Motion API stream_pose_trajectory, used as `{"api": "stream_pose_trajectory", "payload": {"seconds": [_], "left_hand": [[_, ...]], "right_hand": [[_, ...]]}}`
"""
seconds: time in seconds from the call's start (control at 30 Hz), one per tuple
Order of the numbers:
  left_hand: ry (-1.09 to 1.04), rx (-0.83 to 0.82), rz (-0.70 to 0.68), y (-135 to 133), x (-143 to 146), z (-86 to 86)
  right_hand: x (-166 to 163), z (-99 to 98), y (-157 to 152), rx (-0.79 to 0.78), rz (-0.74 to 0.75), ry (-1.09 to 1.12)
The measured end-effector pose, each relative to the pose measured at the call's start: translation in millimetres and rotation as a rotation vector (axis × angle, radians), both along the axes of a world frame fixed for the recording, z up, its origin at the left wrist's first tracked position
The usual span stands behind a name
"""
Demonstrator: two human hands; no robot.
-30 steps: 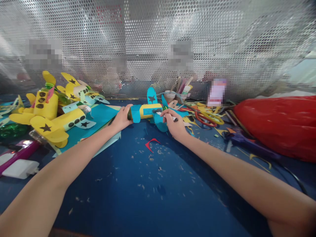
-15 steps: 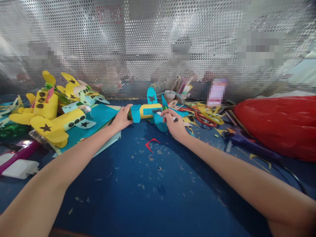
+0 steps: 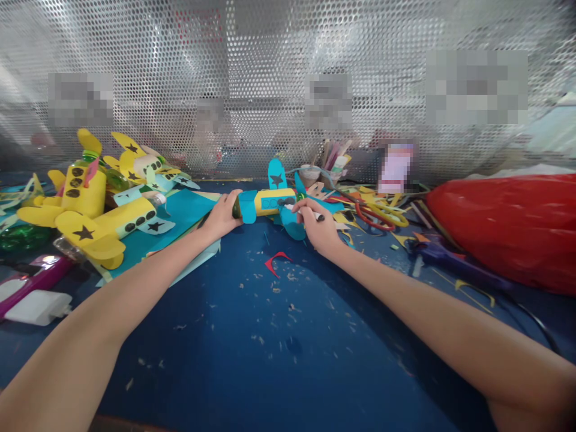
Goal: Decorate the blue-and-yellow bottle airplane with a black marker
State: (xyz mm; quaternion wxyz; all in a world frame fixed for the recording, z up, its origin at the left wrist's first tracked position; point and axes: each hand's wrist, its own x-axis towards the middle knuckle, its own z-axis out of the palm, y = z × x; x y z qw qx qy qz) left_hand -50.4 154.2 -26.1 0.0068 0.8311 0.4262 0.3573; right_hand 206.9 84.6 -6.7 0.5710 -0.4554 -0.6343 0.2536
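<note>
Steadies the toy plane [image 3: 262, 203] between both hands, left hand [image 3: 225, 213] curled round its end; pinches a marker [image 3: 317, 216] in the right hand [image 3: 321, 231]. Has star [image 3: 276, 179] filled (solid black) and nearest window [image 3: 286, 203] darkened; leaves outlined windows [image 3: 269, 204] apparently unfilled.

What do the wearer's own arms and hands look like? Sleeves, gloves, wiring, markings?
Both left hand and right hand are ungloved. The left forearm and right forearm are bare: no sleeve, watch, bracelet, cable or marking visible on either. Rings or nail details are too small to tell.
</note>
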Motion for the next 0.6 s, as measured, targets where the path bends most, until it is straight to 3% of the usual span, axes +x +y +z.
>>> {"api": "stream_pose_trajectory", "payload": {"seconds": [0.6], "left_hand": [[0.002,-0.023,0.005,0.7,0.2,-0.4]], "right_hand": [[0.3,-0.1,-0.4,-0.012,-0.008,-0.013]]}}
